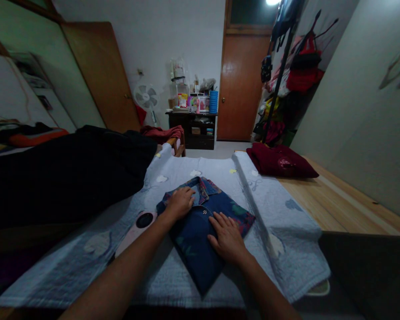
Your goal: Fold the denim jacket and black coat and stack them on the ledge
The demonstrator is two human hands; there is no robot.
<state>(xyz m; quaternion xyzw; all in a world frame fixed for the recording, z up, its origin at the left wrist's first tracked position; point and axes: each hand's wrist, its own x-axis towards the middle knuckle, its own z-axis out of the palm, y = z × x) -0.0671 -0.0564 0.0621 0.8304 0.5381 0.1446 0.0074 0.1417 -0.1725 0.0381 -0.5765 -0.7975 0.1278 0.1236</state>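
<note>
A folded dark blue shirt with a patterned collar and floral patches lies on a pale quilted cover. My left hand rests on it by the collar, fingers stretched out. Flat on the front, just below the button, is my right hand, its fingers spread a little. Neither hand grips the cloth. Beside my left forearm lies a pink phone with a round dark camera, partly hidden by the arm.
Dark clothing is heaped at the left. A folded maroon garment sits at the right on a wooden board. Farther back stand a fan, a dark cabinet with small items, and a door.
</note>
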